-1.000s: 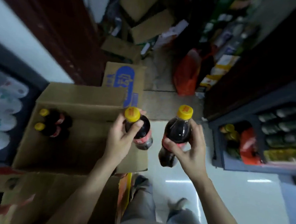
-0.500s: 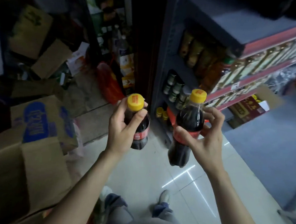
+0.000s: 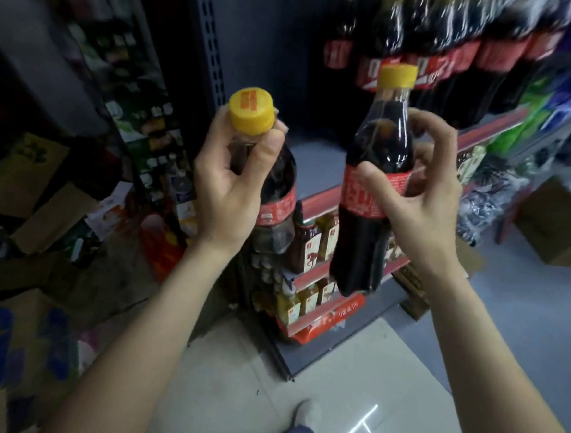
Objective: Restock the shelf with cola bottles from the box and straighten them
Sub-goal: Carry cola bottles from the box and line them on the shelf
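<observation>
Head view, sole camera.

Item 1: left hand (image 3: 226, 192), raised in front of the shelving. Its fingers (image 3: 267, 154) are curling round the neck of a cola bottle (image 3: 275, 202), thumb lying just under the yellow cap (image 3: 251, 110). The bottle is hanging tilted, cap toward the camera, red label partly hidden behind the palm.

Item 2: right hand (image 3: 423, 205), level with the left and well apart from it. Its thumb is pressing on the red label while the other fingers (image 3: 429, 125) are wrapping round the far side of a second cola bottle (image 3: 369, 202), gripping it at mid-body. This bottle is standing nearly upright in the air, its yellow cap (image 3: 398, 76) at the height of the stocked row.

Item 3: shelf (image 3: 318, 161), grey board with a red front strip, showing a bare patch directly behind the two held bottles.

Item 4: row of larger cola bottles (image 3: 457, 56) with red labels, standing on that shelf to the right of the bare patch.

Item 5: lower shelves carrying amber bottles (image 3: 312, 248) with pale labels, below the hands.

Item 6: cardboard box with blue print (image 3: 8, 349), lying at lower left on the floor; contents not visible.

Item 7: pale tiled floor (image 3: 264, 401), one shoe (image 3: 307, 410) showing at bottom centre.
</observation>
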Motion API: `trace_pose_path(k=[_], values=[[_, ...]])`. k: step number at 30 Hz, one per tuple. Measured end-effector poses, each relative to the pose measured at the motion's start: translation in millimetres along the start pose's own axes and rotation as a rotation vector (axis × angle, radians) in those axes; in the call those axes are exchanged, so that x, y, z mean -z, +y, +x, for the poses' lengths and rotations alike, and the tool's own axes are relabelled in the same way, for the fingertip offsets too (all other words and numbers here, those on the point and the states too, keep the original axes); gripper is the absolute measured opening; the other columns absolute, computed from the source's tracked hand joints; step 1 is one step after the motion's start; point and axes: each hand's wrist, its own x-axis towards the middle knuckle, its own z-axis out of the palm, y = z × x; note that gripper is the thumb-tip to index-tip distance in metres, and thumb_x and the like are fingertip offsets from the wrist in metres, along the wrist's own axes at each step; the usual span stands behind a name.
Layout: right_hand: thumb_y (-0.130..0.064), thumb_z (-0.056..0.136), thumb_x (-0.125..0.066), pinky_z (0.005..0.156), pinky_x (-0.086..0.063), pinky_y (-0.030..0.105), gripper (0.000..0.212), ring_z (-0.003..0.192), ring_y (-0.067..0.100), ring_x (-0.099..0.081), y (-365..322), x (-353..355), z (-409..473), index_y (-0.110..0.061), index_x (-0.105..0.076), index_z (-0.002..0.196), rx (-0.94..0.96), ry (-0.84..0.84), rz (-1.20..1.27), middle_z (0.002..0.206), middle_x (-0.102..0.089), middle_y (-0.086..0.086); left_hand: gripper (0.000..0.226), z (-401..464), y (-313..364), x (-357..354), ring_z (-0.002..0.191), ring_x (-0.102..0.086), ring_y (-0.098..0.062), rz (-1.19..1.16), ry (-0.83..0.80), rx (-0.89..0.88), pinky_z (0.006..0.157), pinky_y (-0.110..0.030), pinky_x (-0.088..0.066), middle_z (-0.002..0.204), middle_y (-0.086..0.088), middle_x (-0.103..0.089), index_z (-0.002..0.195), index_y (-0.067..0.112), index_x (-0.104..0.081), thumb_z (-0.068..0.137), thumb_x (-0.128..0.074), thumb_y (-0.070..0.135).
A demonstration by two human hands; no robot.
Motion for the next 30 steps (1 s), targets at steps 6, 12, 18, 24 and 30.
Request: trace_pose_path(k=[6,12,18,24,30], values=[[-0.036,0.081,-0.077,0.081,-0.051,0.049,0.053,0.1,0.03,-0.061,18,0,88,-0.03,-0.039,0.118,0.111,0.077,0.026,0.107,-0.06,0.016,0.025,64,-40,-47,0.088,-0.059,-0.038,0.166,0.062,-0.158,0.079,-0.05,-0.049,0.094,-0.007,-0.062,0.102,0.026,-0.057,0.093,-0.051,0.048],[-0.032,0.083,-0.076,0.092,-0.051,0.039,0.064,0.108,0.014,-0.062,40,-18,136,-0.016,-0.039,0.132,0.159,-0.004,0.014,0.12,-0.061,-0.011,0.024,111,-94,-68,0.095,-0.062,-0.026,0.199,0.172,-0.059,0.088,-0.041,-0.049,0.099,-0.014,-0.064,0.096,0.03,-0.06,0.091,-0.052,0.053],[-0.043,0.086,-0.066,0.076,-0.053,0.043,0.07,0.091,0.025,-0.064,68,-53,151,-0.031,-0.025,0.142,0.207,-0.06,-0.205,0.124,-0.061,0.0,0.03,149,-147,-88,0.097,-0.061,-0.013,0.187,0.207,0.143,0.087,-0.022,-0.045,0.1,-0.004,-0.065,0.1,0.021,-0.057,0.087,-0.056,0.047],[-0.025,0.09,-0.064,0.068,-0.05,0.043,0.073,0.106,0.04,-0.055,84,-94,175,-0.009,-0.026,0.15,0.222,-0.036,-0.438,0.125,-0.054,0.023,0.011,188,-185,-96,0.093,-0.058,0.009,0.229,0.128,0.261,0.085,-0.016,-0.044,0.099,0.015,-0.061,0.107,0.021,-0.055,0.096,-0.054,0.024],[0.005,0.082,-0.059,0.052,-0.055,0.041,0.07,0.076,0.041,-0.06,104,-120,204,-0.001,-0.029,0.146,0.221,0.125,-0.573,0.126,-0.05,0.033,0.011,213,-211,-101,0.091,-0.06,0.003,0.24,0.091,0.287,0.082,-0.015,-0.045,0.097,0.01,-0.063,0.104,0.019,-0.055,0.098,-0.05,0.027]])
